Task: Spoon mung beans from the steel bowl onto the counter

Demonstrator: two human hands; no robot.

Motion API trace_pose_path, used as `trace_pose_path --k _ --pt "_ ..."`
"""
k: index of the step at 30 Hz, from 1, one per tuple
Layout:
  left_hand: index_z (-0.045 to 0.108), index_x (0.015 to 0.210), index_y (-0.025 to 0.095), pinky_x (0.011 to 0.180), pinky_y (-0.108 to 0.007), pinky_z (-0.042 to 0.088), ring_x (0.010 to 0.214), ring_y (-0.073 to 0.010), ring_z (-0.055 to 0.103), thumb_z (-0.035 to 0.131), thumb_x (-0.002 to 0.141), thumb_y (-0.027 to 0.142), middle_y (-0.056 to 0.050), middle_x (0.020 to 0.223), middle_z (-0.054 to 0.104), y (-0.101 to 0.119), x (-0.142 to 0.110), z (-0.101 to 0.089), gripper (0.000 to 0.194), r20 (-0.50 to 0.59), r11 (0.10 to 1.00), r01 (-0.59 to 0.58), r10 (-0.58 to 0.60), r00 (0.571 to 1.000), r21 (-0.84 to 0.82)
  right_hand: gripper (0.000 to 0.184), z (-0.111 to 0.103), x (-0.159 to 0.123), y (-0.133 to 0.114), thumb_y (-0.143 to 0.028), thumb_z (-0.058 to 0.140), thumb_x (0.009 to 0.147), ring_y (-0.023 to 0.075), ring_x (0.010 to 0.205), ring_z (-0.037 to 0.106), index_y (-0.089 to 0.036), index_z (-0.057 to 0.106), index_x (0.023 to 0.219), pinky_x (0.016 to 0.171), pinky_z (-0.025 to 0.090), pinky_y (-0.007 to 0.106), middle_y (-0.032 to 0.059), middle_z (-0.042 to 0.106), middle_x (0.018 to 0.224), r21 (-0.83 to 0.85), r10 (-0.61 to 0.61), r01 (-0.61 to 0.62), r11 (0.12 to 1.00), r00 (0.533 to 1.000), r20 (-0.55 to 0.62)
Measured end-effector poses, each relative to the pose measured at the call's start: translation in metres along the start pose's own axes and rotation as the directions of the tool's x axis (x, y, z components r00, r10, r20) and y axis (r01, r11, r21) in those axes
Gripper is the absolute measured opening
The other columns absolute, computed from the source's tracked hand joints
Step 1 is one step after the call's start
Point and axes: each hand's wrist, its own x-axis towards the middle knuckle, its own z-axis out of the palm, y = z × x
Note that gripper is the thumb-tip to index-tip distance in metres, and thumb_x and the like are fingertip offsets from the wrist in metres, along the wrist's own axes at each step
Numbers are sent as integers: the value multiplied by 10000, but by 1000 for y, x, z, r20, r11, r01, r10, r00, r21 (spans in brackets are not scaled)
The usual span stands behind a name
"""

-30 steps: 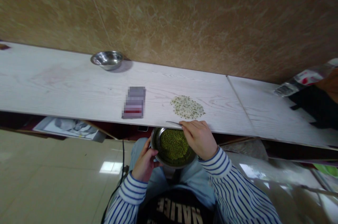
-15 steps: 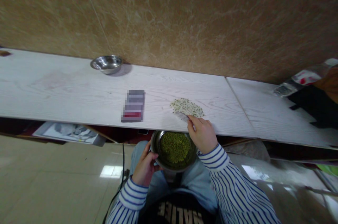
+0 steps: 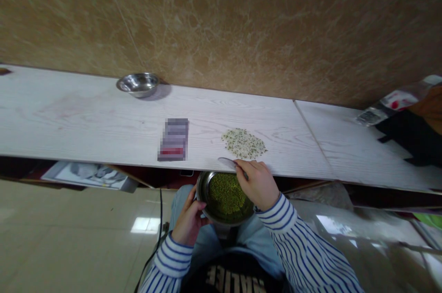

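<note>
Below the shelf edge, my left hand [image 3: 189,219] grips the left rim of a steel bowl [image 3: 206,182]. Green mung beans [image 3: 226,191] lie inside that bowl. My right hand [image 3: 258,181] is closed on the handle of a spoon [image 3: 227,162], which hangs by the shelf's front edge, above the bowl's far rim. Its fingers hide most of the handle, and I cannot make out what the spoon carries. Just beyond it, a flat pile of white grains mixed with green beans [image 3: 243,143] is spread on the white wooden shelf [image 3: 203,104].
Against the tiled wall stands a second steel bowl [image 3: 138,85]. A blurred-out phone [image 3: 173,139] lies left of the pile. At the far right are a plastic bottle [image 3: 397,99] and a black object [image 3: 410,134]. Under the shelf sits a white drawer or box [image 3: 90,175].
The spoon in my right hand went forward to the pile's near edge, then came back toward the shelf edge and left. My left hand keeps its hold on the bowl.
</note>
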Motion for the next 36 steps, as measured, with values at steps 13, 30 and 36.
trace_pose_path --k 13,30,36 --pt "451 1320 312 578 -295 506 728 -166 596 610 627 162 -5 957 639 1 6 -1 726 -14 999 -2 1 1000 -47 265 -10 23 39 -215 455 890 191 825 651 -201 640 1080 740 422 299 62 720 917 -158 181 -179 971 983 -2" --pt "489 1258 307 570 -287 489 769 -172 579 602 619 178 -6 1015 611 2 4 4 662 -15 999 27 -27 1000 -24 278 -19 78 51 -222 389 931 189 878 637 -184 622 1079 799 381 307 69 710 973 -245 88 -72 967 995 56" --pt "426 1307 274 562 -327 501 763 -204 579 571 622 178 -39 979 600 1 5 4 707 -5 999 39 -39 999 -7 272 -7 103 43 -202 386 927 193 868 632 -194 626 1055 769 347 321 70 713 949 -285 21 21 958 989 143"
